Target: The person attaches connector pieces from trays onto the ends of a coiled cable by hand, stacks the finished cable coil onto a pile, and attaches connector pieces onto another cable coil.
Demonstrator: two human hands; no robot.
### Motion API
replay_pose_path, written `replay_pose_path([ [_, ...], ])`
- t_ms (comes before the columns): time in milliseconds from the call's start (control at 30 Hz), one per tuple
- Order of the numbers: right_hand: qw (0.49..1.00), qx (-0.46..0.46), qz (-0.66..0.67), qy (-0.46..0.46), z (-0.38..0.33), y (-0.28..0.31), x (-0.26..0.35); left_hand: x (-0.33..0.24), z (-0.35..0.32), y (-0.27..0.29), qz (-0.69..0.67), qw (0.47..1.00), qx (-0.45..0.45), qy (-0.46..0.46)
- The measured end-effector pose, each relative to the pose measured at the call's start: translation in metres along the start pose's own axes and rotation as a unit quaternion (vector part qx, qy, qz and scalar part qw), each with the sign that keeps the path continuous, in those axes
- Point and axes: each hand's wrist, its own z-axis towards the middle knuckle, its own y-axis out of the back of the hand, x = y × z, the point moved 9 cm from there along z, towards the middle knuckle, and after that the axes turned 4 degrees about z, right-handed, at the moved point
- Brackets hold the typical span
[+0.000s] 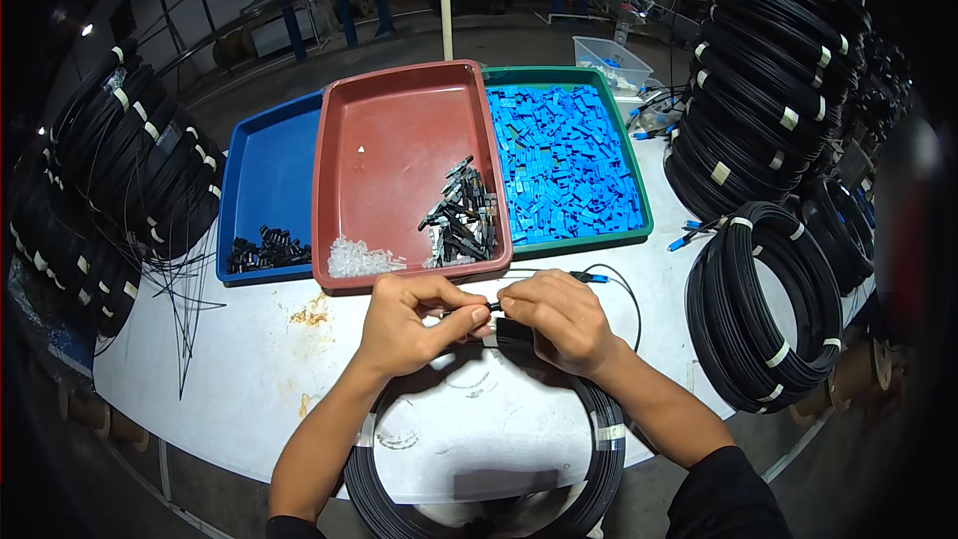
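My left hand (pixel 414 327) and my right hand (pixel 561 317) meet in front of the red tray, both closed with the fingertips pinched together. Between the fingertips sits a small black cylindrical cable part (pixel 494 306), mostly covered by the fingers. Below the hands lies a large coil of black cable (pixel 367 474), bound with pale tape, its near side at the table's front edge. A thin black cable loops out behind my right hand and bears a blue connector (pixel 597 278).
A red tray (pixel 399 140) holds clear sleeves (pixel 359 259) and black parts (pixel 464 225). Beside it are a blue tray (pixel 264 155) with black pieces and a green tray (pixel 644 210) full of blue connectors. Cable coils (pixel 763 309) stand at right, with tall stacks (pixel 140 150) on both sides.
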Motion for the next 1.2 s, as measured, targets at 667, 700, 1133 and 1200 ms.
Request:
replay_pose_path([
  [667, 0.903, 0.088, 0.185, -0.377, -0.020, -0.023, -0.045, -0.031, -0.009, -0.008, 0.213, 0.950, -0.006, -0.231],
  [700, 0.917, 0.066, 0.175, -0.353, -0.016, -0.019, -0.042, -0.031, -0.010, -0.009, 0.212, 0.950, -0.006, -0.230],
  [1133, 0.772, 0.114, 0.296, -0.551, -0.056, -0.047, -0.063, -0.042, -0.012, -0.028, 0.329, 0.890, 0.035, -0.314],
  [1200, 0.749, 0.096, 0.340, -0.560, -0.058, -0.053, -0.060, -0.046, -0.016, -0.028, 0.347, 0.865, 0.041, -0.361],
])
